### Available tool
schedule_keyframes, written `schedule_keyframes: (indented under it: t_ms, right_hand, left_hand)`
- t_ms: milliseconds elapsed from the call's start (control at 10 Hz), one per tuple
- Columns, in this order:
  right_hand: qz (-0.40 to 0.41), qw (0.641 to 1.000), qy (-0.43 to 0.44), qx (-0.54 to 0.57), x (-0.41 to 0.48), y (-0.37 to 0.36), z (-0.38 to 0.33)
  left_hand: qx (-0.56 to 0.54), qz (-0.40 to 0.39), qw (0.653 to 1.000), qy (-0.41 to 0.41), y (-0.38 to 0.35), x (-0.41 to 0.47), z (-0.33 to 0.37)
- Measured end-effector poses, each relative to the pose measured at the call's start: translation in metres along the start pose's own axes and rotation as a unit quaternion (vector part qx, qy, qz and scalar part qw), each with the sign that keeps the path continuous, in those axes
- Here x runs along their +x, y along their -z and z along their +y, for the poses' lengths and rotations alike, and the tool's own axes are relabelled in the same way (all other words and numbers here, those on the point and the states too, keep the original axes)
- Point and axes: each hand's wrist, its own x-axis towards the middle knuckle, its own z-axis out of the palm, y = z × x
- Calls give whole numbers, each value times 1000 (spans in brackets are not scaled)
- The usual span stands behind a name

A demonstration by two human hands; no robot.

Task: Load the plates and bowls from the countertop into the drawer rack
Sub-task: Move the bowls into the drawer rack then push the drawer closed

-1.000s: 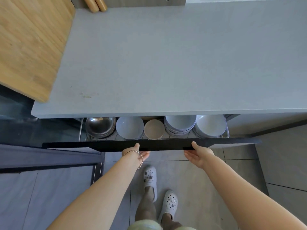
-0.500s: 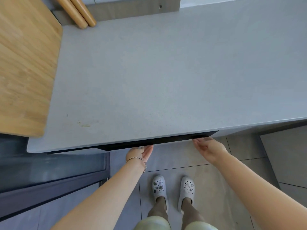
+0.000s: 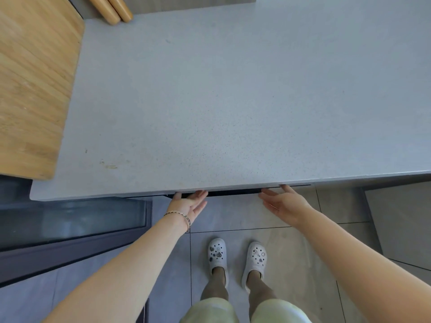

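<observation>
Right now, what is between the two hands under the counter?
In the head view, only the dark drawer front shows between the left hand and the right hand, just under the countertop edge, with floor tile below.

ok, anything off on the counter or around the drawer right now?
Mostly tidy. One thing: a small yellowish smear marks the grey countertop near its front edge, beside the wooden board. No dishes on the countertop. Left hand and right hand rest open against the drawer front.
</observation>
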Motion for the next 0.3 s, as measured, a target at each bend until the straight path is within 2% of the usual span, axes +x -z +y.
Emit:
schedule_keyframes:
  t_ms: [100, 200, 300]
  right_hand:
    - [37, 977, -15, -212, -10, 6, -3]
    - [36, 929, -45, -367, -27, 8, -13]
    - [10, 841, -43, -540, -48, 10, -35]
  left_hand:
    - [270, 0, 961, 55, -7, -11, -2]
    - [414, 25, 907, 72, -28, -23, 2]
    - [540, 19, 841, -24, -57, -41, 14]
